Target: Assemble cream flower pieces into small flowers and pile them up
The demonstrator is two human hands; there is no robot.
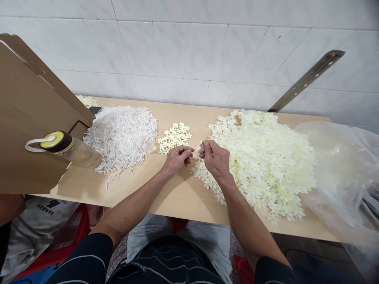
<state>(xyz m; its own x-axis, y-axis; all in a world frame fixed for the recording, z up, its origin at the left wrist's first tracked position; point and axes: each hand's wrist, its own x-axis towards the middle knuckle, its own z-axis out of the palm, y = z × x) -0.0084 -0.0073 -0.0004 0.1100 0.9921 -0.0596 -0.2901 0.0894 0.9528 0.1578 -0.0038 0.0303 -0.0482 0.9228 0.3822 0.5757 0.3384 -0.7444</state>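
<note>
My left hand [177, 160] and my right hand [216, 158] face each other over the middle of the table, thumbs and fingers pinched. A narrow gap parts their fingertips. Whatever each pinch holds is too small to make out. Just beyond my left hand lies a small cluster of pale yellow flowers [175, 136]. At my right hand, and partly behind it, spreads a large heap of cream-yellow artificial flower heads [266, 157]. To the left sits a pile of thin white plastic pieces [124, 136], like short stems.
A clear bottle [84, 152] with a yellow and brown lid leans at the left, by a cardboard panel [32, 118]. Clear plastic sheeting [340, 157] covers the right end of the table [139, 189]. A metal strip [308, 81] leans on the tiled wall. Another person sits at lower left.
</note>
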